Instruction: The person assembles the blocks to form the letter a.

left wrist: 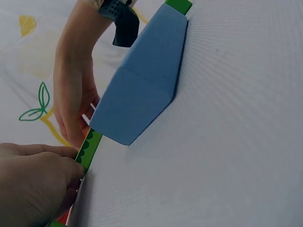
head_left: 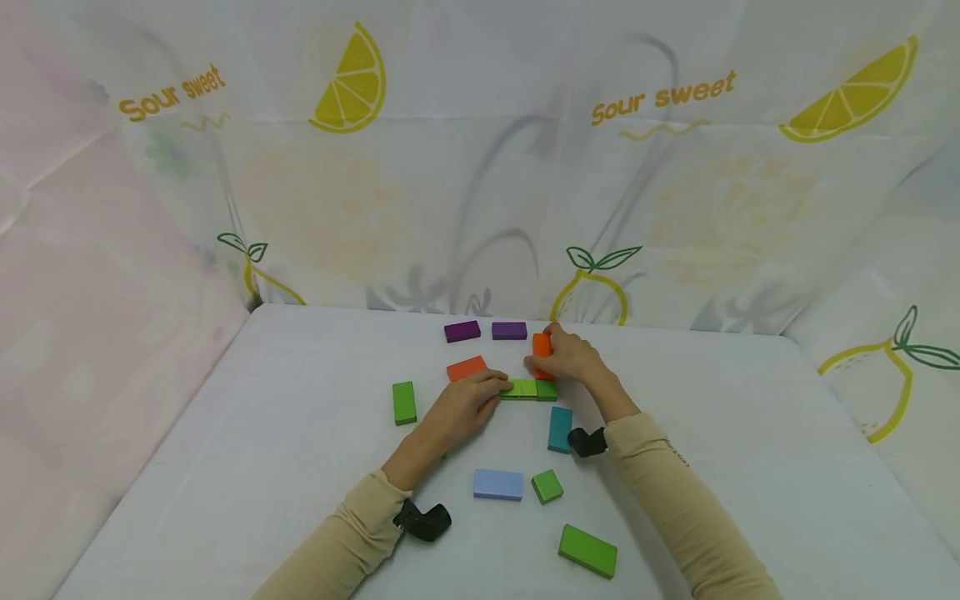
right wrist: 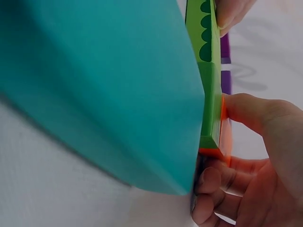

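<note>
My right hand (head_left: 570, 358) grips an upright-looking orange block (head_left: 542, 343) between thumb and fingers, just behind a small green block (head_left: 547, 390). In the right wrist view the orange block (right wrist: 227, 137) sits right against the back of the green one (right wrist: 211, 101). My left hand (head_left: 467, 407) pinches the left end of a light green block (head_left: 522, 389), which has dark green scallops (right wrist: 205, 30) along its side. The light green and small green blocks line up end to end. A red-orange block (head_left: 466, 367) lies behind the left hand, partly covered by it.
Two purple blocks (head_left: 509, 331) lie at the back of the white table. A teal block (head_left: 559, 429) is beside the right wrist. Nearer lie a light blue block (head_left: 498, 484), a green cube (head_left: 547, 486) and a green block (head_left: 588, 550). Another green block (head_left: 404, 403) lies left.
</note>
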Demonstrator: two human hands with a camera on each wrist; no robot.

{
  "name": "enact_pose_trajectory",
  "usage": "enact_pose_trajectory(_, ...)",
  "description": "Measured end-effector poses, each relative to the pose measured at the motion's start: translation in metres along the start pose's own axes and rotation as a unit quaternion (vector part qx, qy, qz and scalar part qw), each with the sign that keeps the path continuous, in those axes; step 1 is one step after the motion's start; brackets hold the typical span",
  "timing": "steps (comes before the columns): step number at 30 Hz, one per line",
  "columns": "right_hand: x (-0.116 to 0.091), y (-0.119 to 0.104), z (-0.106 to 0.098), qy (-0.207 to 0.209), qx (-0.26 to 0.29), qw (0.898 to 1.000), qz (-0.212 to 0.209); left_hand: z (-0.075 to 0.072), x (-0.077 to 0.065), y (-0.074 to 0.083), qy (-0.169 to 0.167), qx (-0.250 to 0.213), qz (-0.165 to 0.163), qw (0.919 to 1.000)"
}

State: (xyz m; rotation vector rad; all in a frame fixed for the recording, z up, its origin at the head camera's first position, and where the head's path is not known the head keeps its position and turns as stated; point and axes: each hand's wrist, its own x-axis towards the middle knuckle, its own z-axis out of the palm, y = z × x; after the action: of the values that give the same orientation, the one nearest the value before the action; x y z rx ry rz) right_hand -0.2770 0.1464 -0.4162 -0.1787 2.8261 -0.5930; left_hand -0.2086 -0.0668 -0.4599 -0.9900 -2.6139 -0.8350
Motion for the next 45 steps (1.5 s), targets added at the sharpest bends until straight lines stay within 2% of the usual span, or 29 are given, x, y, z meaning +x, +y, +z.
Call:
enact_pose_trajectory(26, -0.0015, -0.0039, 0.0023, 0.004, -0.032, 0.999, 0.005, -0.0016, 0.0, 0.0011, -0.002, 0.003, -0.005, 1.0)
enact_pose_trajectory(45, -0.0073, -0.0067, -0.0019, -0.001, -0.008, 1.0, 0.006, -0.0001, 0.0007, 0.0004, -0.004, 0.001, -0.008, 1.0)
